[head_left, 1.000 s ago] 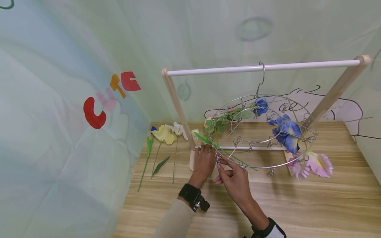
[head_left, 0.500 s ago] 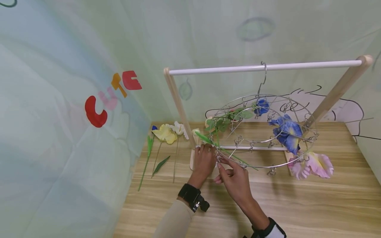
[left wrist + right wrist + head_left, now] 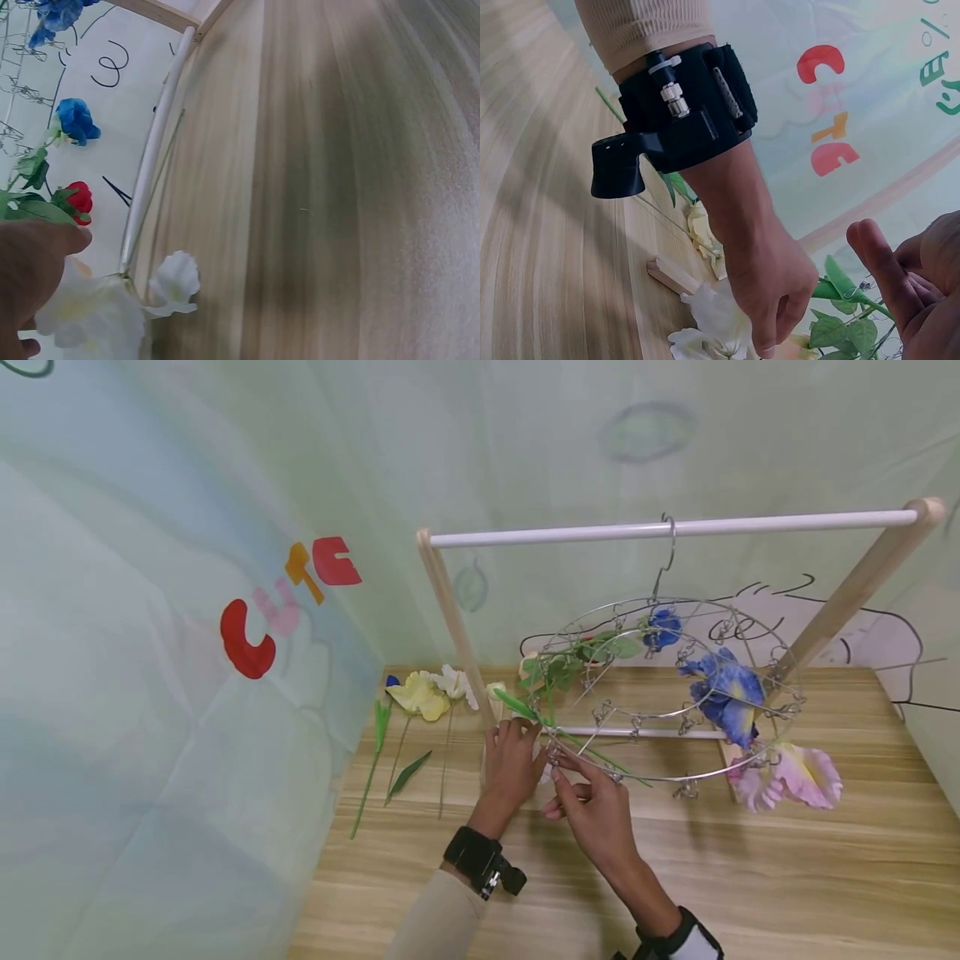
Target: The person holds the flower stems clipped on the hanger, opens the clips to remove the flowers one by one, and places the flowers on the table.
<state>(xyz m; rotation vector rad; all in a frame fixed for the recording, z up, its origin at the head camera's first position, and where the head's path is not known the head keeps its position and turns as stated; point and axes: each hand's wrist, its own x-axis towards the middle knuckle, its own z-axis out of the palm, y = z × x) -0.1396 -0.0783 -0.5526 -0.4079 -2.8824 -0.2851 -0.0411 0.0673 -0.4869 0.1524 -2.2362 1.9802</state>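
Observation:
My left hand (image 3: 512, 760) is at the left of the wire clip hanger (image 3: 693, 776), its fingers curled down at a white artificial flower (image 3: 97, 315). In the head view most of that flower is hidden under the hand; in the right wrist view its petals (image 3: 712, 319) hang below the fingers. My right hand (image 3: 596, 818) pinches a small metal clip (image 3: 555, 753) on the hanger's front left rim. A green-leaved tulip (image 3: 517, 704) hangs just above the left hand. A blue iris (image 3: 723, 693), a pink iris (image 3: 806, 775) and a blue rose (image 3: 662, 629) also hang from the hanger.
The hanger hooks over a white bar (image 3: 540, 535) of a wooden stand, whose left post (image 3: 450, 618) rises behind my left hand. On the tabletop (image 3: 840, 877) at left lie a yellow flower (image 3: 420, 696), another white flower (image 3: 453, 683), a green-stemmed tulip (image 3: 371, 777) and a loose leaf (image 3: 408, 775).
My left hand has shifted slightly and turned, and white petals now show between the two hands. The right hand stays at the same clip.

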